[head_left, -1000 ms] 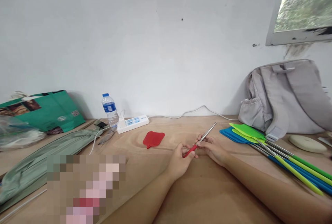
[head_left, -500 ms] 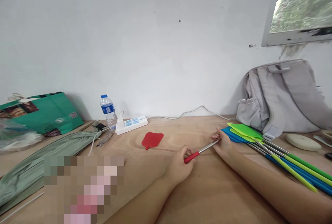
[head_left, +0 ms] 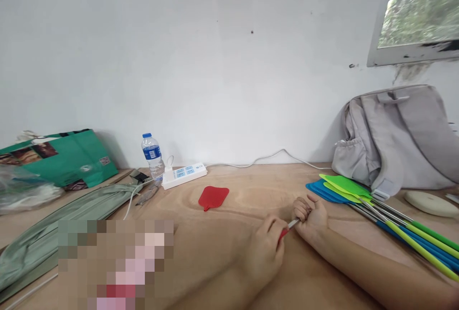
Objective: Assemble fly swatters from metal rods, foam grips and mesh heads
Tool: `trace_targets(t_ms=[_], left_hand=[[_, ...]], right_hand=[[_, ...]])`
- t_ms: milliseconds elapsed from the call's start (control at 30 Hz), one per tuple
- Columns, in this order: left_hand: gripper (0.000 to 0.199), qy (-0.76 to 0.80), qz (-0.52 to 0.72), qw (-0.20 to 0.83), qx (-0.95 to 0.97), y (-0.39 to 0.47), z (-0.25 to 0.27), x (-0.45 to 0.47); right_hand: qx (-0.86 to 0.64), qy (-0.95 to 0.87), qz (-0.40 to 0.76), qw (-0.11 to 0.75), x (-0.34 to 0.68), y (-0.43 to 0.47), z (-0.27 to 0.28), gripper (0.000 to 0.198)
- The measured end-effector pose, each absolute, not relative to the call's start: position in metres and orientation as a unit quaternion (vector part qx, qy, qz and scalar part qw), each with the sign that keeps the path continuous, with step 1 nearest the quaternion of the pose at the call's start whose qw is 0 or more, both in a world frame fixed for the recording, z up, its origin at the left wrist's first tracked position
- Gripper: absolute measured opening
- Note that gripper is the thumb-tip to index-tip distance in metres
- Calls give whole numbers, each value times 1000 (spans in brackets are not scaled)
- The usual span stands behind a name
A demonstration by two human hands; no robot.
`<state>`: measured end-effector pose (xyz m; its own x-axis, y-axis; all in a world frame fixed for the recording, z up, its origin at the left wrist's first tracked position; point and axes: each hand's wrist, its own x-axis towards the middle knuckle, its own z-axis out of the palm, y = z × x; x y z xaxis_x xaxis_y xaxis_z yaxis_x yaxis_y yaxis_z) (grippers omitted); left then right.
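My left hand (head_left: pixel 264 248) grips the red grip end of a thin metal rod (head_left: pixel 293 224). My right hand (head_left: pixel 310 216) is closed around the rod's steel part, so only a short silver stretch shows between the two fists. Both hands rest low on the wooden table (head_left: pixel 244 190). A loose red swatter head (head_left: pixel 213 196) lies flat on the table, a little beyond and left of my hands, touching neither.
Green and blue fly swatters (head_left: pixel 362 195) lie stacked at the right, beside a grey backpack (head_left: pixel 398 138). A white power strip (head_left: pixel 184 175), water bottle (head_left: pixel 152 154), green bag (head_left: pixel 60 157) and folded grey-green cloth (head_left: pixel 68 219) sit at the left.
The rod was stretched out between my hands; now my hands have come together and most of the steel part is hidden inside my right fist. Both hands shifted right and nearer me.
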<state>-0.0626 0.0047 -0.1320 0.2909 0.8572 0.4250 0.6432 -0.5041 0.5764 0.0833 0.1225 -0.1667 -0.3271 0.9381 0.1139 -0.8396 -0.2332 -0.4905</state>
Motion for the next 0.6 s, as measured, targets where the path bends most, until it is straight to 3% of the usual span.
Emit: trace_targets(t_ms=[267, 600], left_hand=[[21, 511, 342, 92, 783, -2, -151, -50], [26, 517, 261, -10, 815, -13, -148, -44]], right_hand=[[-81, -229, 797, 553, 80, 112, -170, 45], [-69, -196, 816, 539, 75, 97, -175, 47]])
